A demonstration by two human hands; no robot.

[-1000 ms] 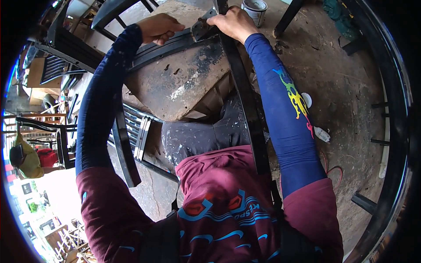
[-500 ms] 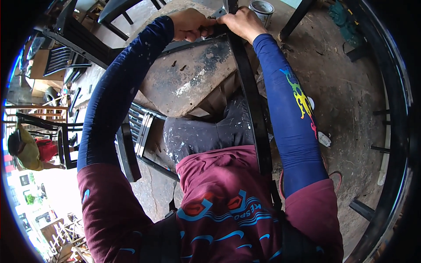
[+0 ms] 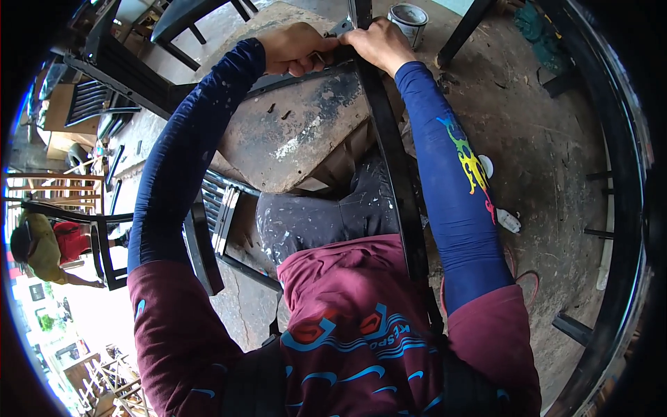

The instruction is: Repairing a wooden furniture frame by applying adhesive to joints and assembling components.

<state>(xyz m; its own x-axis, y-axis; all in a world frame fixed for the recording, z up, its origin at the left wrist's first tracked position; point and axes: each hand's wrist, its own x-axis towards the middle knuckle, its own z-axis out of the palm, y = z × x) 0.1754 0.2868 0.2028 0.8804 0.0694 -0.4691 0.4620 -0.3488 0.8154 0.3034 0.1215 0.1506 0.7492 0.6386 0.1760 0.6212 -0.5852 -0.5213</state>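
Observation:
A black chair frame lies across a worn, paint-stained board at my lap. At the frame's far corner, my left hand is closed, fingers curled round something small and dark that is mostly hidden. Touching it from the other side, my right hand has its fingers bent over the corner, thumb side pressed to the black wood by an upright post. Whether anything small sits under those fingers cannot be seen. Two small dark screws lie loose on the board, nearer to me than my left hand.
A paint-smeared can stands beyond my right hand. Black chair parts are on the left, with another person by a chair farther off. A large curved black piece borders the right side. A red hose lies on the floor.
Both hands stay at the frame's corner, with only slight shifts of the fingers. The whole view has moved a little. The other person's position has barely altered.

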